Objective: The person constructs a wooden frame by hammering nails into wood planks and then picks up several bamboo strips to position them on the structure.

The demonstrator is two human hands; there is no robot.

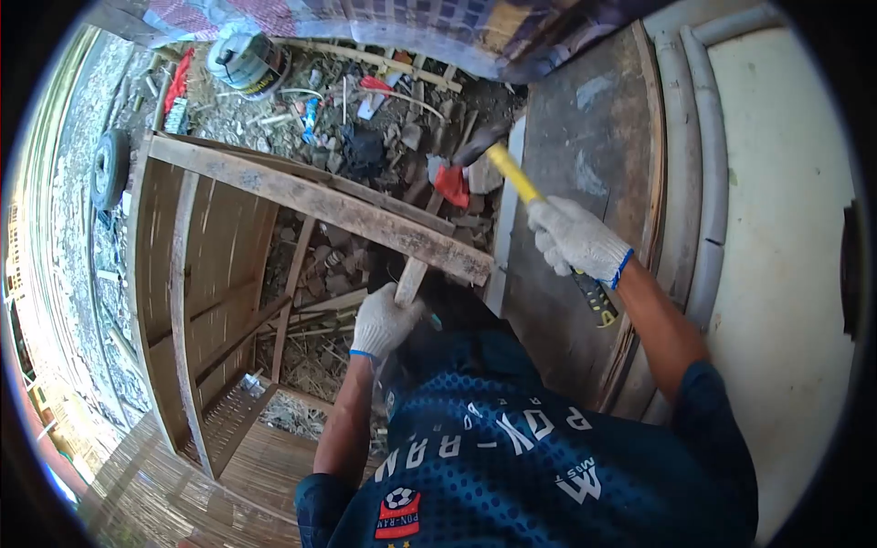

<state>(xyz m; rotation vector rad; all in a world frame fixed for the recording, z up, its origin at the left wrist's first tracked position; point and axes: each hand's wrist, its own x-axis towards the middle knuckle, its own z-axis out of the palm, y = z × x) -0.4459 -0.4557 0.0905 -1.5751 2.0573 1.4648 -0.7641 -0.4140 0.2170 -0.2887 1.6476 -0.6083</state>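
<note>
Two hands in white knitted gloves: the right hand (pixel 575 239) has its grip closed around one yellow-and-black-handled hammer (pixel 513 173), and the left hand (pixel 388 320) has its grip closed on one short, pale wooden piece (pixel 411 281) that meets the edge of one long, weathered wooden beam (pixel 320 205). Beyond the beam lie one white plastic bucket (pixel 239 62) and — farther left — one black rubber tyre (pixel 110 169).

Two gloved hands (pixel 388 320) (pixel 577 241), one hammer (pixel 516 173), one wooden frame (pixel 320 205), one bucket (pixel 242 64), one tyre (pixel 104 171), one shirt (pixel 548 457)
</note>
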